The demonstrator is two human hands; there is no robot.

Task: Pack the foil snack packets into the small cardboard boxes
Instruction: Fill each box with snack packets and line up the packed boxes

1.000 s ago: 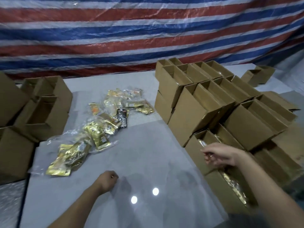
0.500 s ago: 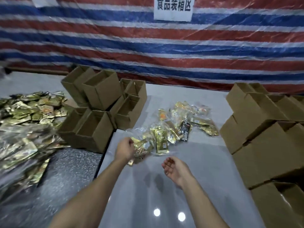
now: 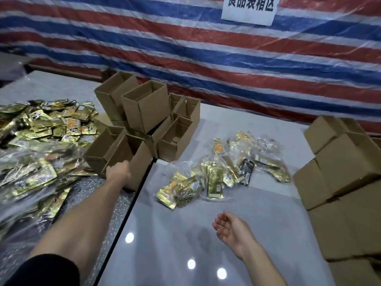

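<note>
My left hand [image 3: 119, 173] reaches to the nearest open cardboard box [image 3: 132, 159] in the left cluster, fingers over its front rim; whether they grip it is hard to tell. My right hand [image 3: 231, 228] hovers palm-up over the grey table [image 3: 257, 223], fingers apart, holding nothing. A small heap of gold foil snack packets [image 3: 214, 178] in clear plastic lies mid-table, beyond the right hand. A far bigger pile of foil packets [image 3: 41, 137] covers the left side.
Several empty open boxes [image 3: 146, 106] are stacked behind the one I touch. A stack of boxes [image 3: 346, 174] fills the right edge. A striped tarpaulin [image 3: 185, 44] with a white sign [image 3: 249, 9] closes the back. A dark seam [image 3: 127, 205] splits two tabletops.
My view swung left from the right-hand box stack. The left hand went from the packet heap to the nearest left box. The right hand left the box on the right and now hangs open.
</note>
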